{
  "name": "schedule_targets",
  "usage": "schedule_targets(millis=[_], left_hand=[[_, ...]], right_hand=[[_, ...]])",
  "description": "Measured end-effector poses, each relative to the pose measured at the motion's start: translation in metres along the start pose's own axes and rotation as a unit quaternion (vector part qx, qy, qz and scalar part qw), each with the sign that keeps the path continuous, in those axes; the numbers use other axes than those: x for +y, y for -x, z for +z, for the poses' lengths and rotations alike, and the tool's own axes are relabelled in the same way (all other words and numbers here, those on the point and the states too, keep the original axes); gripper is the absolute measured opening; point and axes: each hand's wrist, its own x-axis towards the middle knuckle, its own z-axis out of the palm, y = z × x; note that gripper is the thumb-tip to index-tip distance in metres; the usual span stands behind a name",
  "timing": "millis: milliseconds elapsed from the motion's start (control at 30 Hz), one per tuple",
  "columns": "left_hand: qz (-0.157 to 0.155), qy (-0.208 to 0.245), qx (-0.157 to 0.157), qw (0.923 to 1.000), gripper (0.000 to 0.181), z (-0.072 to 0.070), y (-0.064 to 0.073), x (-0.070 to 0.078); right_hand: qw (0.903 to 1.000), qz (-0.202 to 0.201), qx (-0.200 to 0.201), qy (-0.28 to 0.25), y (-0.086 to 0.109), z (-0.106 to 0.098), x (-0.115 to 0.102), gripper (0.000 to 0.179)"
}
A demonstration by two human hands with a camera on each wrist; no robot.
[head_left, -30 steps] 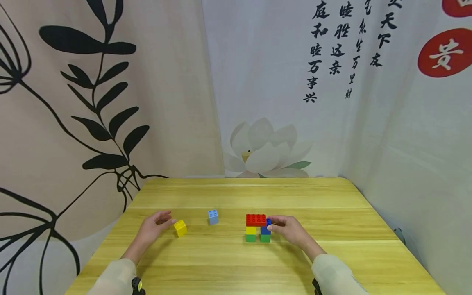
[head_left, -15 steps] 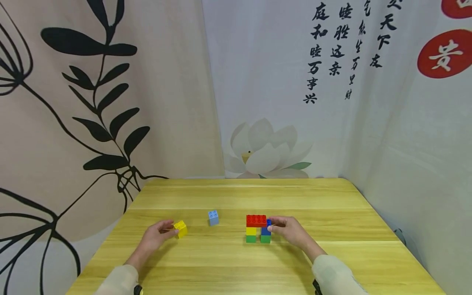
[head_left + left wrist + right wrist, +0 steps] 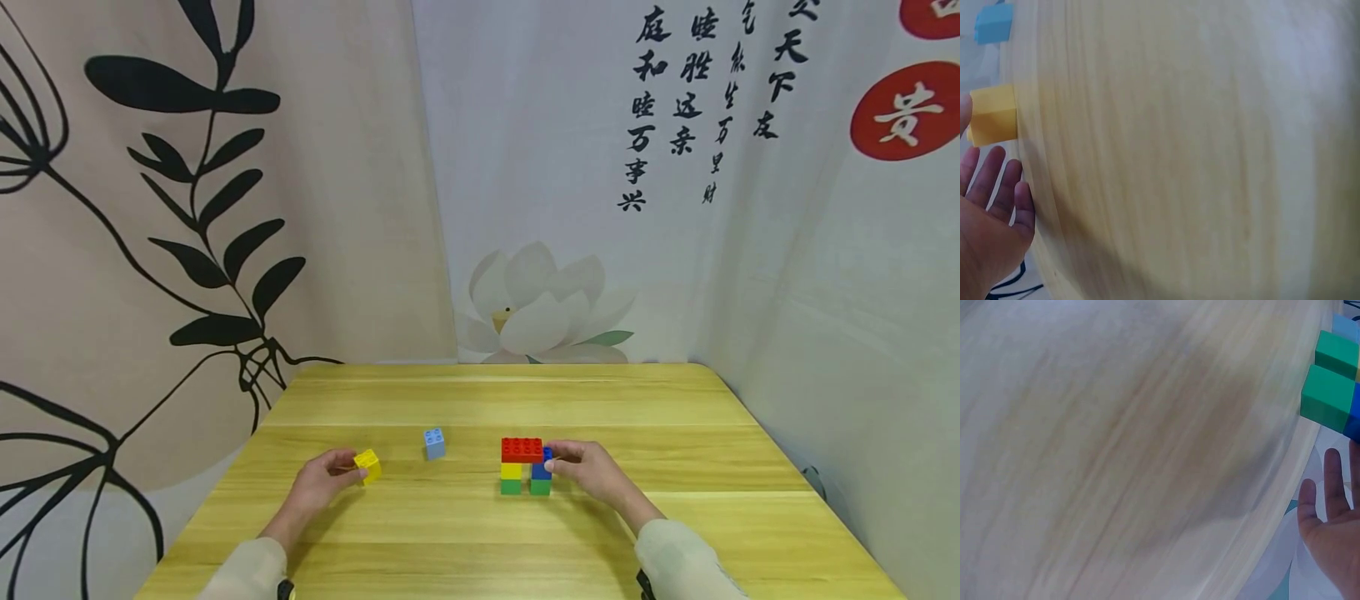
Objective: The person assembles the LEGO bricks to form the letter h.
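My left hand (image 3: 321, 483) pinches a yellow toy building brick (image 3: 368, 467) at its left side, between thumb and fingertips. In the left wrist view, the remaining fingers extend below that yellow brick (image 3: 993, 115). To the right stands a small brick structure: a red brick (image 3: 521, 450) spans two columns. Its left column is a yellow brick (image 3: 512, 472) over a green one (image 3: 512, 487); the right is a blue brick (image 3: 540, 472) over another green one (image 3: 540, 487). My right hand (image 3: 592, 468) holds the blue brick from the right, thumb in front. Its index fingertip is partly hidden.
A light blue brick (image 3: 434, 443) stands alone on the wooden table (image 3: 450, 550), between the loose yellow brick and the structure. Behind the table's far edge hangs a printed curtain (image 3: 360, 208) with plants and writing.
My left hand has moved slightly right and down, and its thumb and fingers have come onto the yellow brick. My right hand stays at the structure, which has not visibly changed.
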Motion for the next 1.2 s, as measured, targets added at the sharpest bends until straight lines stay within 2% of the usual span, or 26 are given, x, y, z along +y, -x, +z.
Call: schedule_targets(millis=[300, 667, 900, 1200], left_hand=[[-0.005, -0.003, 0.008, 0.9999, 0.043, 0.003, -0.0005, -0.0008], [-0.006, -0.016, 0.012, 0.9998, 0.041, 0.0026, 0.0002, 0.0006], [-0.022, -0.009, 0.011, 0.9997, 0.042, 0.0021, -0.0018, -0.0003], [-0.006, -0.011, 0.014, 0.9998, 0.046, 0.0006, -0.0049, 0.0073]], right_hand=[[1.0, 0.003, 0.004, 0.002, 0.0001, 0.0001, 0.0006, 0.051], [1.0, 0.0, 0.003, 0.002, 0.0011, 0.0, 0.0005, 0.049], [1.0, 0.002, 0.0, 0.007, -0.0001, -0.0005, 0.0027, 0.05], [1.0, -0.001, -0.002, 0.003, -0.0023, -0.0002, 0.0047, 0.052]])
